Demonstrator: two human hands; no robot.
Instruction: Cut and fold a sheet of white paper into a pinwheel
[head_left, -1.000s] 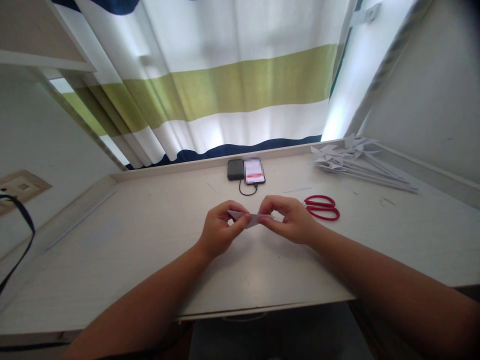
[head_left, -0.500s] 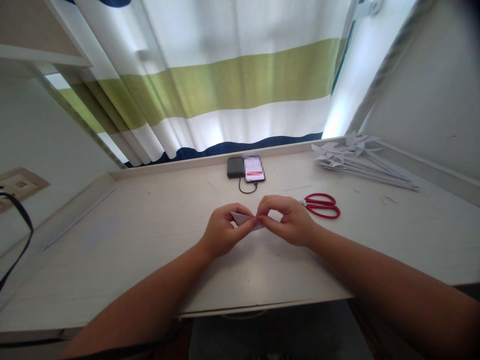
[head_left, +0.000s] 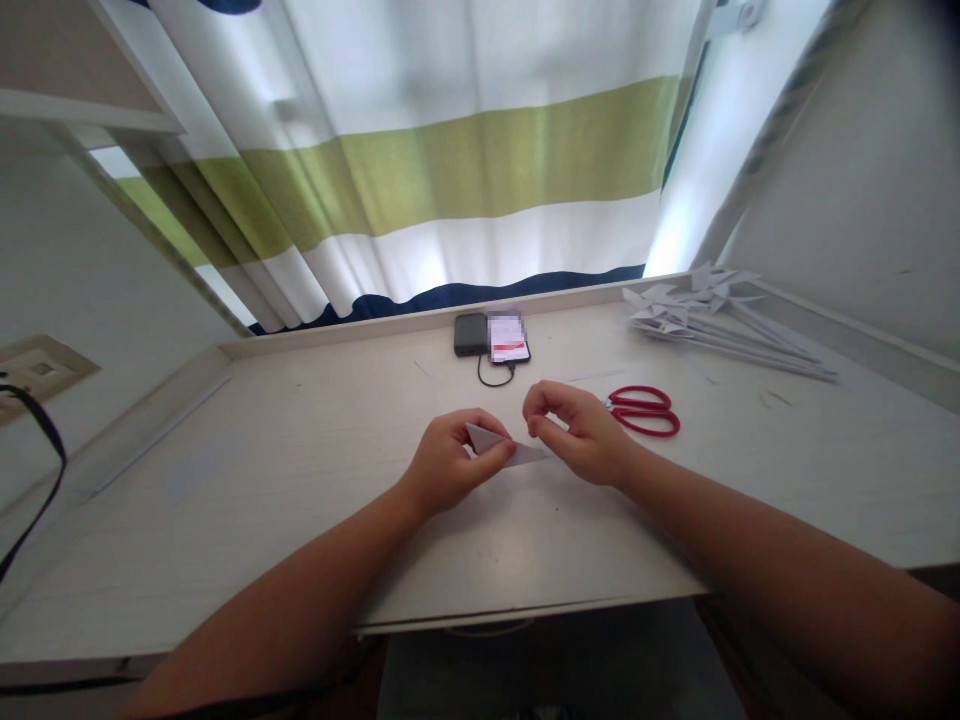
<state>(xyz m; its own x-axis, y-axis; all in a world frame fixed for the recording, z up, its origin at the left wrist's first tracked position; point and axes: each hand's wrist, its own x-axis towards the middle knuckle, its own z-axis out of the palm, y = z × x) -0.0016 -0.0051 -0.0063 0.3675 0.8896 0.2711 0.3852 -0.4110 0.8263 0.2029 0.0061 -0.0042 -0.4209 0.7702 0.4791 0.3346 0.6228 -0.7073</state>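
A small folded piece of white paper (head_left: pixel 517 452) lies low over the pale desk (head_left: pixel 300 480), pointing right. My left hand (head_left: pixel 450 462) pinches its left end between thumb and fingers. My right hand (head_left: pixel 581 430) sits just right of it with its fingers curled together above the paper's right tip; whether it touches the paper I cannot tell.
Red-handled scissors (head_left: pixel 645 411) lie right of my right hand. A phone on a dark power bank (head_left: pixel 491 336) with a cable sits at the back centre. A bundle of white paper pinwheels on sticks (head_left: pixel 712 315) lies at the back right. A striped curtain (head_left: pixel 465 170) hangs behind.
My right hand's fingertips have lifted off the paper's middle and drawn slightly right. The left hand keeps its pinch, and more of the paper's right tip shows.
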